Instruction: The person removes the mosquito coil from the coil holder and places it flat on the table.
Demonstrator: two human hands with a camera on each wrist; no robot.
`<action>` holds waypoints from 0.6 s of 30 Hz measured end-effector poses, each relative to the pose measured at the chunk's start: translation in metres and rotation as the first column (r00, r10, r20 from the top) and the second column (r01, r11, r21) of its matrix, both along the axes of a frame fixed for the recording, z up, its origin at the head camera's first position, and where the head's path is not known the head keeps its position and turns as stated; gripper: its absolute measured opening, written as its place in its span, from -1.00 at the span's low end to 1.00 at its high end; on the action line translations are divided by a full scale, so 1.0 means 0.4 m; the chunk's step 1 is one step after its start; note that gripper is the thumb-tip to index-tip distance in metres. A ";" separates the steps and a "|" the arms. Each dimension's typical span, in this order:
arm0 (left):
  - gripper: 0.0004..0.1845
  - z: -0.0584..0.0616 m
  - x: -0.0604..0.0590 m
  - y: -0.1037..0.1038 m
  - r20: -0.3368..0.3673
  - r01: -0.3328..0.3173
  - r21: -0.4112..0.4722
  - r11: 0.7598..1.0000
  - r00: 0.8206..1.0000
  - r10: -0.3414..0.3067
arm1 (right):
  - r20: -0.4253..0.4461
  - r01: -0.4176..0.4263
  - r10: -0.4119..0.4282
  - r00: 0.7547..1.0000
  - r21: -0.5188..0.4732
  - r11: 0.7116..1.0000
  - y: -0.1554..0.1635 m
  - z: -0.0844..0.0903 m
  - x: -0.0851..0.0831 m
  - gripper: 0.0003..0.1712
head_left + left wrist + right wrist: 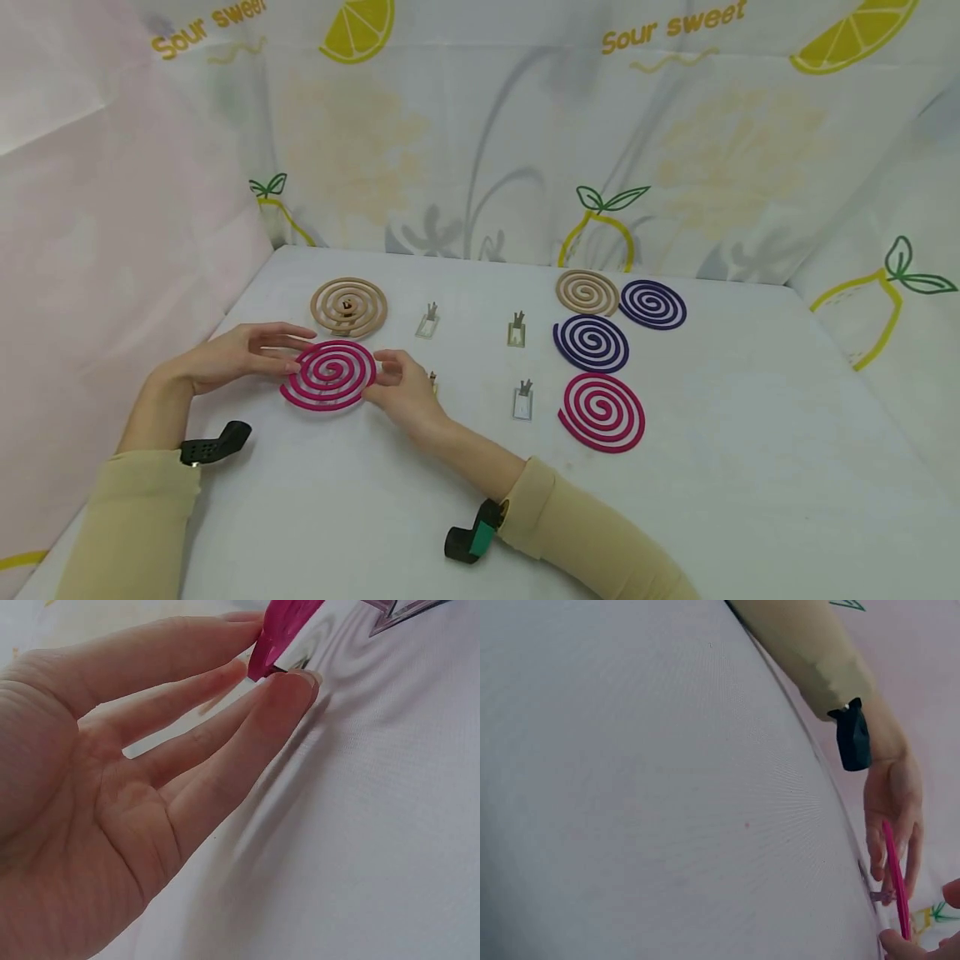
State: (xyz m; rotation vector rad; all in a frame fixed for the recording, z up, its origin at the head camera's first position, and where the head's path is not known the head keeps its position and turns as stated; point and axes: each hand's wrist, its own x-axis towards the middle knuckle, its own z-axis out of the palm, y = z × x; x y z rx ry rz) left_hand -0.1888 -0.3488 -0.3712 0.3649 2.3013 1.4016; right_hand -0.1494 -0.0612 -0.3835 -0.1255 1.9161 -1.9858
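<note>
Both hands hold a pink mosquito coil (332,374) low over the left part of the table. My left hand (243,354) pinches its left edge between thumb and fingertips; the left wrist view shows the coil's edge (283,630) there. On the opposite edge, my right hand (407,396) grips with thumb and fingers. Seen from the right wrist, the coil (897,881) is edge-on, with a small metal stand (881,897) beside it. Just behind sits a tan coil (367,287), a stand's tip poking through its centre. Part of another stand (432,382) shows behind my right hand.
Three flat metal stands with upright prongs, such as the near one (522,404), lie mid-table. To the right lie a tan coil (587,292), two purple coils (591,342) (653,304) and a pink coil (602,412). A lemon-print curtain (480,125) hangs behind.
</note>
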 end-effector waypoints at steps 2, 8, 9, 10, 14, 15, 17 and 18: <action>-0.40 0.000 0.000 0.002 0.004 -0.003 0.002 1.000 1.000 0.003 | 0.013 -0.006 0.006 1.000 -0.023 1.000 0.001 -0.003 0.001 -0.41; -0.43 0.002 0.004 0.011 0.002 0.000 0.025 1.000 1.000 0.000 | 0.030 -0.035 0.036 0.999 -0.064 0.997 0.005 -0.013 0.002 -0.40; -0.43 0.002 0.004 0.011 0.002 -0.001 0.031 1.000 1.000 0.001 | 0.032 -0.038 0.040 0.999 -0.062 0.997 0.005 -0.014 0.002 -0.41; -0.44 0.002 0.003 0.012 0.000 0.000 0.037 0.999 1.000 0.000 | 0.032 -0.040 0.042 0.999 -0.061 0.997 0.004 -0.015 0.001 -0.41; -0.45 -0.002 0.001 0.010 -0.007 0.009 0.058 0.998 1.000 -0.009 | 0.043 -0.041 0.044 0.998 -0.068 0.997 0.001 -0.020 0.000 -0.40; -0.45 -0.003 0.000 0.009 -0.009 0.013 0.062 0.998 1.000 -0.012 | 0.041 -0.042 0.045 0.998 -0.068 0.997 0.001 -0.020 0.000 -0.40; -0.46 -0.006 -0.002 0.008 -0.012 0.019 0.072 0.997 1.000 -0.018 | 0.041 -0.040 0.044 0.998 -0.076 0.996 0.000 -0.022 0.000 -0.40; -0.47 -0.007 -0.002 0.007 -0.011 0.022 0.076 0.997 1.000 -0.021 | 0.048 -0.039 0.043 0.998 -0.082 0.996 0.000 -0.021 0.000 -0.40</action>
